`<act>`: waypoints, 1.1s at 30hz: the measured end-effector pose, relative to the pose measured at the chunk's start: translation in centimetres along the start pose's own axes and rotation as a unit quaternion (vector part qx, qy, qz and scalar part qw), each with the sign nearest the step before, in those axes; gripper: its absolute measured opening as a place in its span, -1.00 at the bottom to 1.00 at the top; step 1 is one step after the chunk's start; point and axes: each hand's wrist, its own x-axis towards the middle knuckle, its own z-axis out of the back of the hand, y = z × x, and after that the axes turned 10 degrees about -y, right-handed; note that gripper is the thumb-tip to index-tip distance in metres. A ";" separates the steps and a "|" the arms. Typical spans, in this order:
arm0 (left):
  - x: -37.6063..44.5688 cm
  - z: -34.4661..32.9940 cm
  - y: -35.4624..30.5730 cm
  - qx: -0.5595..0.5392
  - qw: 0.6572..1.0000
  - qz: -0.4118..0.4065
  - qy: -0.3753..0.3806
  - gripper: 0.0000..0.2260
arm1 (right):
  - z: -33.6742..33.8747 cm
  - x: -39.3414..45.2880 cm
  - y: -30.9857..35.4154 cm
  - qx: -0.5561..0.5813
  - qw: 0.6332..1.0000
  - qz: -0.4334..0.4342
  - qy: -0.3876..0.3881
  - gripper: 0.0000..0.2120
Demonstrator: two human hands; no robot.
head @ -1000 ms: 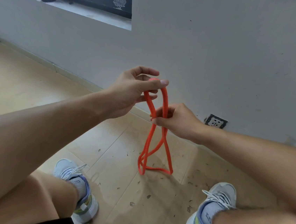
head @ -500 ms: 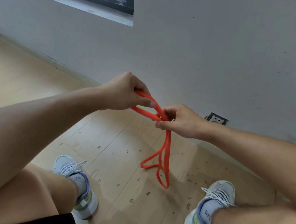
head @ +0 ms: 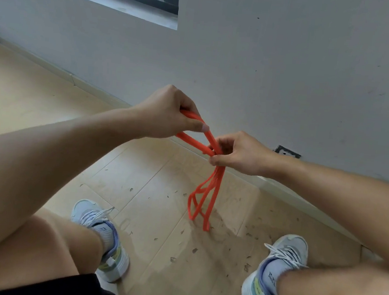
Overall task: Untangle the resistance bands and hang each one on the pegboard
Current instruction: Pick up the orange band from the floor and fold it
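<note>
An orange resistance band [head: 210, 190] hangs in the air above the floor between my knees. My left hand [head: 168, 113] grips the band's upper loop, fingers curled round it. My right hand [head: 238, 153] pinches the strands where they cross, just right of and below the left hand. Below the right hand several strands dangle in loops, and the lowest end nearly reaches the floor. No pegboard is in view.
A grey wall [head: 292, 73] stands close ahead, with a wall socket [head: 286, 152] low on the right and a window ledge [head: 121, 7] at the upper left. The wooden floor [head: 155, 191] is littered with small chips. My two shoes [head: 104, 241] [head: 276, 271] flank the band.
My left hand has brought the top loop down from an upright hold and out to the left. The right hand kept its pinch, and the dangling loops swung and narrowed.
</note>
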 end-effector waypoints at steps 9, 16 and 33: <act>0.1 0.8 1.5 -0.120 0.992 0.040 -0.012 -0.76 | 1.6 0.2 -1.3 -0.005 1.000 -0.008 -0.022 -0.84; 0.6 1.9 3.2 -0.047 0.997 0.041 0.053 -0.73 | 1.7 -0.2 -1.8 0.048 0.995 -0.041 -0.078 -0.85; -0.1 -4.1 1.0 0.155 0.980 -0.037 0.121 -0.35 | -0.1 -0.7 1.6 -0.075 0.987 0.100 -0.105 -0.88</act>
